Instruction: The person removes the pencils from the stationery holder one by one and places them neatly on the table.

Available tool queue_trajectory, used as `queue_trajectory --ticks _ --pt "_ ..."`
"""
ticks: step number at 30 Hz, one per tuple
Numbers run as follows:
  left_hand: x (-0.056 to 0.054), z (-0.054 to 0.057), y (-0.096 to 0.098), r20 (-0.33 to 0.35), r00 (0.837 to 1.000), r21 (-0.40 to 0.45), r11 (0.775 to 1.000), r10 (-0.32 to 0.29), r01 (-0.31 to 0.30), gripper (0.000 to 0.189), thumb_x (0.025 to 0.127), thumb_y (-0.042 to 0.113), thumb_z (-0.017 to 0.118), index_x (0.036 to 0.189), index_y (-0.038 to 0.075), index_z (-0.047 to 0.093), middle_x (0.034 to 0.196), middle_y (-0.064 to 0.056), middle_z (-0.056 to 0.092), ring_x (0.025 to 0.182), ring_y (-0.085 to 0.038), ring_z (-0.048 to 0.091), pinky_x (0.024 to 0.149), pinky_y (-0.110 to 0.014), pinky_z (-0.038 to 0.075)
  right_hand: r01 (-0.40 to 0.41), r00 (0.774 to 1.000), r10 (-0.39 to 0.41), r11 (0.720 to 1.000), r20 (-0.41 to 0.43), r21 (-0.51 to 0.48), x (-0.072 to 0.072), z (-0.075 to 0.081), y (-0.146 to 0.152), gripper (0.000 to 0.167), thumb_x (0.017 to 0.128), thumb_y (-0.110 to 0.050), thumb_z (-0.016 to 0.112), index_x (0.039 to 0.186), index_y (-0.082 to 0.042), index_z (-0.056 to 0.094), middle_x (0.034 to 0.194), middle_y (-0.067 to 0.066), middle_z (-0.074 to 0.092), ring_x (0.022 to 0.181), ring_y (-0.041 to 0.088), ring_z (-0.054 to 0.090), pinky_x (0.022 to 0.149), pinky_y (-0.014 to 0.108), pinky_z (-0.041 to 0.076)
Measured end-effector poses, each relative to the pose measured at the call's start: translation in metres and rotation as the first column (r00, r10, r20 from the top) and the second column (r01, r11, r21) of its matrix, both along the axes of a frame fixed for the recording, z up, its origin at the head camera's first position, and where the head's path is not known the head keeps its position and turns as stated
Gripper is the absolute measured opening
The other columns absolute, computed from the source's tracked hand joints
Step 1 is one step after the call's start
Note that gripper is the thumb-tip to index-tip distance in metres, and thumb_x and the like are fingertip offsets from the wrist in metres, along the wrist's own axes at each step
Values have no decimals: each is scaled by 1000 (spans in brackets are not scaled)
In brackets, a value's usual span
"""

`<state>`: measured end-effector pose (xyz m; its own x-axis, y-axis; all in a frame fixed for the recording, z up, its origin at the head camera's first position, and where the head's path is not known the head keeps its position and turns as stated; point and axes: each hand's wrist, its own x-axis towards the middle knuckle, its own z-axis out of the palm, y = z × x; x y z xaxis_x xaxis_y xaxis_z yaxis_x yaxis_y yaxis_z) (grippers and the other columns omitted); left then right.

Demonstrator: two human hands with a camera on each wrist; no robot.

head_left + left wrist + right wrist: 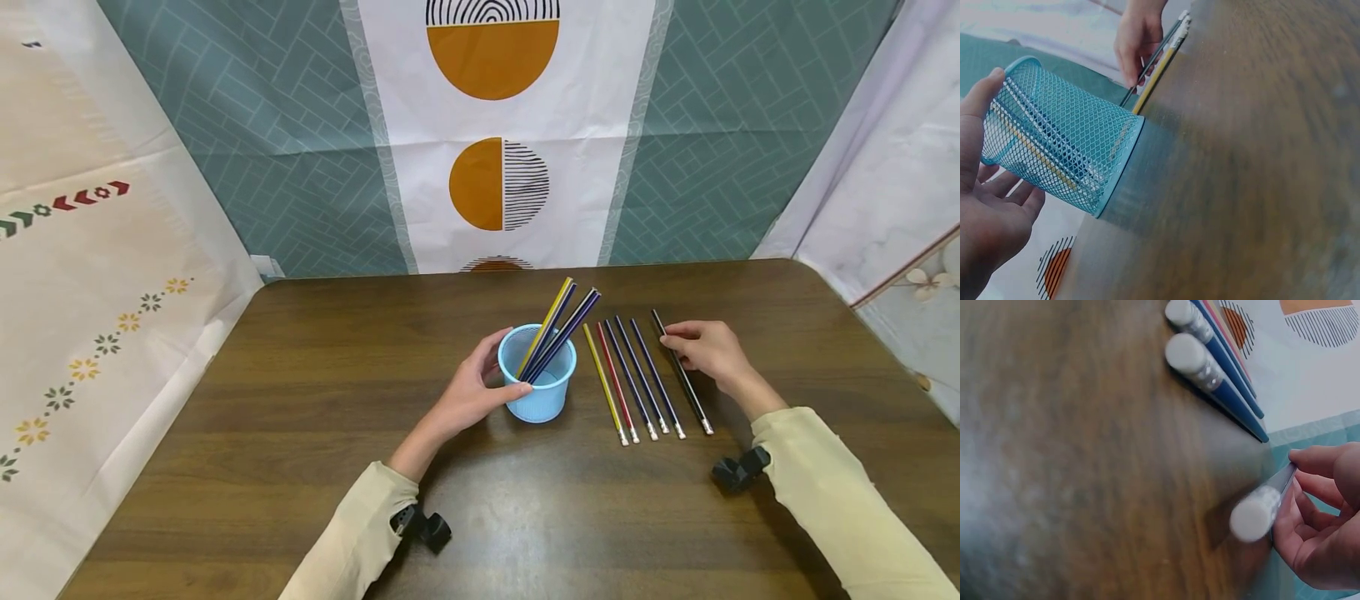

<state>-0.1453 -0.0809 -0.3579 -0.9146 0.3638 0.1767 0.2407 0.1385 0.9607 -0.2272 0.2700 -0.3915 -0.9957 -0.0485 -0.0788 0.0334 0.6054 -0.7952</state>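
Observation:
My left hand [474,390] holds a light blue mesh pencil cup [538,404], thumb on the near side of the rim and fingers round the far left. Several pencils [564,327], one yellow and others dark blue or black, lean to the right inside it. On the right, my right hand [707,352] pinches a black pencil [692,395] between thumb and fingers, near its upper end. That pencil's white eraser [1252,519] points toward the wrist camera. Whether the pencil is off the tabletop I cannot tell.
Between cup and right hand lies a row of pencils: a yellow pencil [604,379], a red pencil [618,379] and several blue pencils [643,375], erasers toward me. The brown wooden table [337,400] meets a patterned cloth backdrop [300,167] behind.

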Motion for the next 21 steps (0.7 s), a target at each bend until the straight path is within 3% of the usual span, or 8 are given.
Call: queue_trajectory --ticks 9,16,21 --pt "-1 -1 0 -5 1000 -9 1000 -6 6 72 84 -3 71 144 -5 33 140 -24 46 131 -33 42 106 -44 36 -7 1000 7 1000 1 7 -1 0 -4 36 94 -13 62 119 13 60 96 18 65 69 12 57 59 23 54" --pt "-15 -28 -2 -17 1000 -1 1000 2 -2 77 83 -2 73 147 1 32 142 -18 46 131 -28 42 107 -43 35 -2 999 4 998 -36 55 0 -4 -5 34 94 -13 62 117 12 62 102 25 65 66 10 59 57 21 53" --pt "-16 -31 -3 -36 999 8 1000 8 -8 75 83 4 75 146 5 35 141 -14 48 130 -24 44 106 -42 36 -7 998 12 997 -58 82 1 -8 -6 33 93 -13 62 115 12 62 108 30 63 63 11 60 55 20 51"
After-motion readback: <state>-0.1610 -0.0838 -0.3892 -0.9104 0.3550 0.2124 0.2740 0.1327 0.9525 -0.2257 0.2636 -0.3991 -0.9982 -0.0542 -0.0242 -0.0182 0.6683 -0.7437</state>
